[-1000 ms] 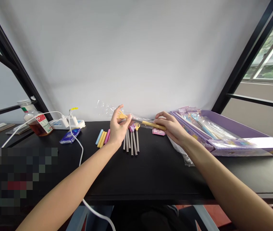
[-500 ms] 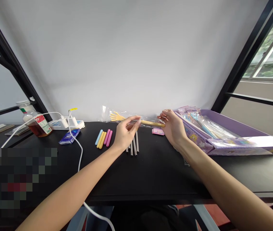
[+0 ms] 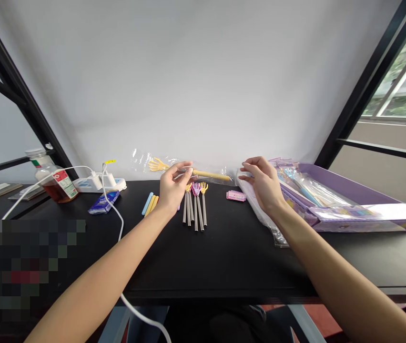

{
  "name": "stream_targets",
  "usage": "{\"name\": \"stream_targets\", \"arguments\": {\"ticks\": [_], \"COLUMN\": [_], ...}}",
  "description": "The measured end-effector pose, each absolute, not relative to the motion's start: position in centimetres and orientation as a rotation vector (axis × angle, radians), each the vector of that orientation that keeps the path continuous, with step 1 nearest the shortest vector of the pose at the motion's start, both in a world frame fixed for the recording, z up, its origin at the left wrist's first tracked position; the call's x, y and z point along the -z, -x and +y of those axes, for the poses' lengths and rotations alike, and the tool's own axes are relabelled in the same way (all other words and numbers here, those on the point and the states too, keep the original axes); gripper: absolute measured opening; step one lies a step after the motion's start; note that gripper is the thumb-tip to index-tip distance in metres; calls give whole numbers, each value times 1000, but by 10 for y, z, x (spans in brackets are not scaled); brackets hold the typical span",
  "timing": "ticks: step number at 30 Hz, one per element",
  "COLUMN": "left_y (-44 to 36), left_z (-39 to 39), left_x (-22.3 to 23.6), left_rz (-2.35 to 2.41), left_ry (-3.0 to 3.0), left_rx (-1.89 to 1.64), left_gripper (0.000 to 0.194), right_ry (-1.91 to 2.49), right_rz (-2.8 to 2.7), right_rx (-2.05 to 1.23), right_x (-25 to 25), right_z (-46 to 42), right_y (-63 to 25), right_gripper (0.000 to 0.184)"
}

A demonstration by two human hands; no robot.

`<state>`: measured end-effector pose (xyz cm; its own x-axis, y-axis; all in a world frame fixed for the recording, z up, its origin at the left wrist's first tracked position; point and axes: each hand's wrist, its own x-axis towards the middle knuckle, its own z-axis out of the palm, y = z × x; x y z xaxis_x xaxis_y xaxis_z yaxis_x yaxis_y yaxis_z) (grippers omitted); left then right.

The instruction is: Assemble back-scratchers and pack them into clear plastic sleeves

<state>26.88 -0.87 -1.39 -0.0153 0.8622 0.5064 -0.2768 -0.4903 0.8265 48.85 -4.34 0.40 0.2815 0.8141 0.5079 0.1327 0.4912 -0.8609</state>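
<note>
My left hand [image 3: 175, 186] pinches a yellow back scratcher [image 3: 210, 175] in a clear plastic sleeve, raised level above the desk with its hand-shaped end to the left. My right hand [image 3: 262, 183] is apart from the sleeve's right end, fingers loosely bent and spread, with nothing seen in them. It hovers by clear plastic sleeves [image 3: 265, 219] lying beside the box. Under the back scratcher lie several silver rods [image 3: 196, 212] with small yellow and purple hand-shaped heads. Blue and yellow handles [image 3: 148, 204] show to the left; my left hand and forearm hide the pink ones.
An open purple box [image 3: 353, 190] with plastic-wrapped items stands at right. A small pink packet [image 3: 236, 196] lies mid-desk. At left are a blue packet [image 3: 103, 202], a power strip [image 3: 119, 184], a bottle of brown liquid [image 3: 55, 181] and a white cable [image 3: 121, 224].
My left hand has moved left with the sleeved back scratcher. Its right end has come away from my right hand, which shifted slightly right. The rods' heads are now uncovered; the pink handles are now covered.
</note>
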Motion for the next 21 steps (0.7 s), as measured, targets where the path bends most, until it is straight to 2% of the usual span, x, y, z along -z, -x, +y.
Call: {"name": "stream_targets", "arguments": {"ticks": [2, 4, 8, 14, 18, 21], "left_y": [-267, -268, -272, -275, -278, -272], "left_z": [-8, -9, -10, -17, -25, -22], "left_x": [13, 13, 15, 16, 11, 5], "left_rz": [650, 650, 632, 582, 548, 611], "left_ry": [-1376, -1373, -1359, -1496, -1446, -1293], "left_rx": [-1652, -1644, -1619, -1484, -1484, -1713], "left_gripper": [31, 30, 31, 35, 67, 92], "right_ry": [1039, 1101, 1242, 1209, 1206, 1198], "right_rz": [-1288, -1423, -1684, -1818, -1629, -1533], "right_rx": [-406, -370, -479, -742, -785, -766], "right_x": [-6, -8, -11, -9, -7, -6], "right_z": [-46, -49, -55, -52, -43, -37], "right_y": [-494, -496, -496, -496, -509, -527], "right_gripper": [16, 20, 46, 58, 61, 61]}}
